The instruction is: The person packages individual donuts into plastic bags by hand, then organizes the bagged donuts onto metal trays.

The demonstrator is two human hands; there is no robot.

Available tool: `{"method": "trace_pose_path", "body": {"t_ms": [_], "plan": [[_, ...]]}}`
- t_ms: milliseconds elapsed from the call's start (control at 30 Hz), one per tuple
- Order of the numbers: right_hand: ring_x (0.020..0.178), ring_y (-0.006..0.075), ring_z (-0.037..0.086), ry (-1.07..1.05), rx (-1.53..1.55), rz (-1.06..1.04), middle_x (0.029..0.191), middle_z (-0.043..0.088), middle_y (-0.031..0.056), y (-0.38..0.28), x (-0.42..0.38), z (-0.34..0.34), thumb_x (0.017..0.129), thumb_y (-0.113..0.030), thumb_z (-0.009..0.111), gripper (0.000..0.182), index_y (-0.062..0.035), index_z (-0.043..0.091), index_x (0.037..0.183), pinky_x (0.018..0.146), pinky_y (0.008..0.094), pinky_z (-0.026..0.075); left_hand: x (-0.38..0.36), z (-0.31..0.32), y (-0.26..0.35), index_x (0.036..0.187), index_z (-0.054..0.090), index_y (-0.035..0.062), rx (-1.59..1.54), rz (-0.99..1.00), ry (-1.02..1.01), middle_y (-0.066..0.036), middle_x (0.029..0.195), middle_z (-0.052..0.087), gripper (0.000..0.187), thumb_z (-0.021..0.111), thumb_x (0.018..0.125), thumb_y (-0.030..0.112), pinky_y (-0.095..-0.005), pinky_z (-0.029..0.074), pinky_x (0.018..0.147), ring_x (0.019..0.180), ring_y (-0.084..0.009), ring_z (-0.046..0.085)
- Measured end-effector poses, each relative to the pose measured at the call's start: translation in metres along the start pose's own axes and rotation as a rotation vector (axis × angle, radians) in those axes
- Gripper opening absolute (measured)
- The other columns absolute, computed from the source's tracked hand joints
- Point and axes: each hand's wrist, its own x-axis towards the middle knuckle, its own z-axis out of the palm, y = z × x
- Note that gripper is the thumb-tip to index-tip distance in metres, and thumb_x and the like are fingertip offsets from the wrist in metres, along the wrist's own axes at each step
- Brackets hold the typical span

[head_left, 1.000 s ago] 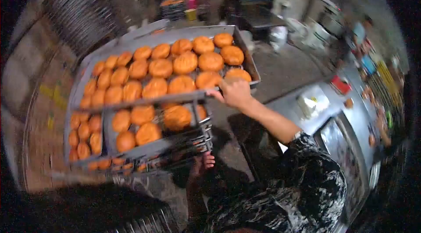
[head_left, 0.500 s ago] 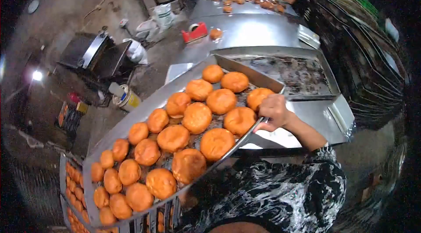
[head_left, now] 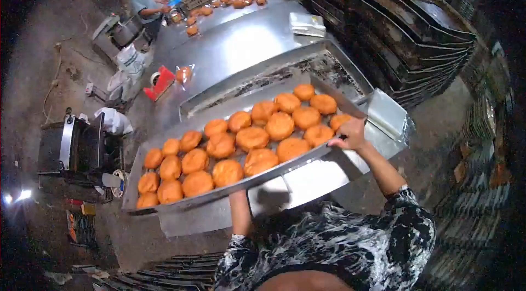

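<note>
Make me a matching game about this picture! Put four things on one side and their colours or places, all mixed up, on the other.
1. Buns in the long tray
2. Tape dispenser
3. Right hand
4. Shirt of the person standing far left

A. Gripping the tray's right end
B. Light blue
C. Orange-brown
D. Red

Pairs: 1-C, 2-D, 3-A, 4-B

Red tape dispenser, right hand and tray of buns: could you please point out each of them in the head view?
Red tape dispenser [head_left: 163, 84], head view: its red body.
Right hand [head_left: 352, 133], head view: back of the hand.
Tray of buns [head_left: 345, 103], head view: end wall.
</note>
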Motion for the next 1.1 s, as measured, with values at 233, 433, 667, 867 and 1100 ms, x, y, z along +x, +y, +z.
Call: {"method": "trace_pose_path", "body": {"t_ms": [233, 433, 667, 867, 1100], "plan": [[0.076, 0.0285, 0.050, -0.175, -0.222, 0.405, 0.073, 0.054, 0.0086, 0.109, -0.141, 0.026, 0.064, -0.043, 0.065, 0.040, -0.0053, 0.057, 0.076, 0.074, 0.0395, 0.036, -0.077, 0.084, 0.146, 0.118, 0.038, -0.0028, -0.662, -0.777, -0.083, -0.017, 0.108, 0.052, 0.038, 0.050, 0.084, 0.011, -0.0319, 0.044, 0.082, 0.092, -0.0249, 0.056], [0.091, 0.0298, 0.051, -0.641, -0.152, 0.538, 0.093, 0.056, 0.0133, 0.069, -0.082, 0.059, 0.068, -0.037, 0.062, 0.037, -0.0056, 0.059, 0.087, 0.082, 0.0419, 0.036, -0.063, 0.066, 0.180, 0.119, 0.039, -0.0029, 0.935, 0.270, 0.233, -0.019, 0.118, 0.044, 0.052, 0.059, 0.076, 0.021, -0.0471, 0.025, 0.096, 0.116, -0.0334, 0.035], [0.104, 0.0289, 0.043, -0.410, -0.088, 0.583, 0.106, 0.051, 0.0141, -0.012, -0.108, 0.174, 0.071, -0.044, 0.057, 0.050, -0.0022, 0.057, 0.098, 0.091, 0.0406, 0.028, 0.026, 0.031, 0.162, 0.110, 0.049, -0.0001, 1.317, 0.229, 0.217, -0.014, 0.117, 0.045, 0.046, 0.051, 0.079, 0.034, -0.0516, 0.012, 0.100, 0.120, -0.0304, 0.028], [0.100, 0.0288, 0.043, -0.432, 0.000, 0.569, 0.107, 0.051, 0.0133, 0.011, -0.125, 0.169, 0.075, -0.039, 0.054, 0.039, -0.0030, 0.058, 0.091, 0.088, 0.0395, 0.030, 0.028, 0.044, 0.144, 0.100, 0.055, 0.0036, 1.236, 0.178, 0.232, -0.010, 0.096, 0.054, 0.038, 0.051, 0.079, 0.036, -0.0444, 0.026, 0.091, 0.096, -0.0275, 0.044], [0.098, 0.0329, 0.046, -0.349, -0.506, 1.031, 0.099, 0.051, 0.0178, -0.013, -0.182, 0.124, 0.062, -0.030, 0.068, 0.044, 0.0011, 0.054, 0.090, 0.082, 0.0422, 0.037, 0.000, 0.088, 0.155, 0.106, 0.052, 0.0031, 0.850, 0.406, 0.400, -0.011, 0.101, 0.053, 0.037, 0.060, 0.073, 0.019, -0.0413, 0.032, 0.089, 0.100, -0.0279, 0.044]]}}
